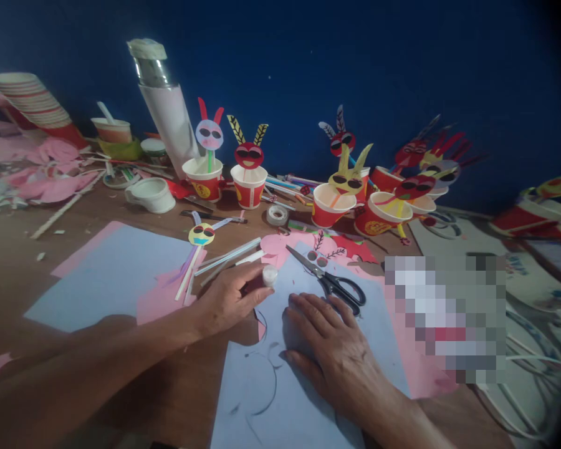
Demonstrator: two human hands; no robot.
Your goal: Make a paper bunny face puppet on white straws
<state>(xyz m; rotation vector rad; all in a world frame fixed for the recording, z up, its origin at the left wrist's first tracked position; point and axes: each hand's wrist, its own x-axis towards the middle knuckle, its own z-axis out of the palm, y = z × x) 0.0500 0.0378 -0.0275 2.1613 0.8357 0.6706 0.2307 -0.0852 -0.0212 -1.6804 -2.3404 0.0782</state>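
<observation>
My left hand (236, 293) pinches a small white round-ended object (270, 275), like a cap or small bottle top; the rest of it is hidden by the fingers. My right hand (330, 337) lies flat on a pale blue-white paper sheet (243, 393) with cut edges and dark curved lines drawn on it. Just beyond its fingertips rest black-handled scissors (330, 277), blades slightly apart. A pale round paper face with sunglasses (318, 259) lies beyond the blades. Left of my left hand is a yellow paper face (201, 234) on a straw.
Red paper cups (250, 196) holding paper faces on straws stand along the back. A roll of tape (277, 216), a white mug (150, 195) and a tall flask (163, 112) are behind. Pink scraps (51, 168) and stacked cups (37, 106) lie left; blue-white sheets (107, 274) lie nearer.
</observation>
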